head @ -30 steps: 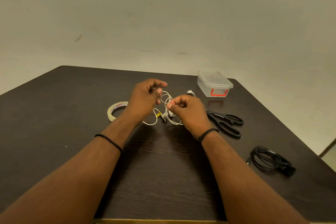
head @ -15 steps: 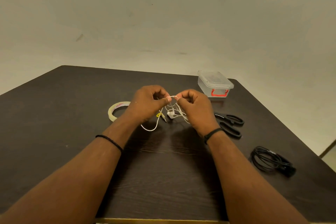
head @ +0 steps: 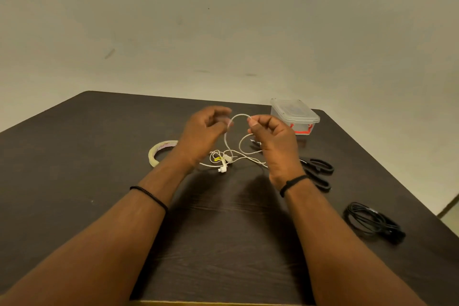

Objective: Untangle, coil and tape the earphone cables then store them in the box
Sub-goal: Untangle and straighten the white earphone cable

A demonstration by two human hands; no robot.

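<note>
Left hand (head: pixel 203 131) and right hand (head: pixel 273 138) raised above the table (head: pixel 74 156), each pinching the white earphone cable (head: pixel 231 154), arched between them. Tangle hanging to the tabletop below. Relative to it: tape roll (head: pixel 159 153) left, scissors (head: pixel 316 172) right, lidded box (head: pixel 294 115) by the far edge, black cable coil (head: pixel 372 222) near the right edge, bare wood nearer.
</note>
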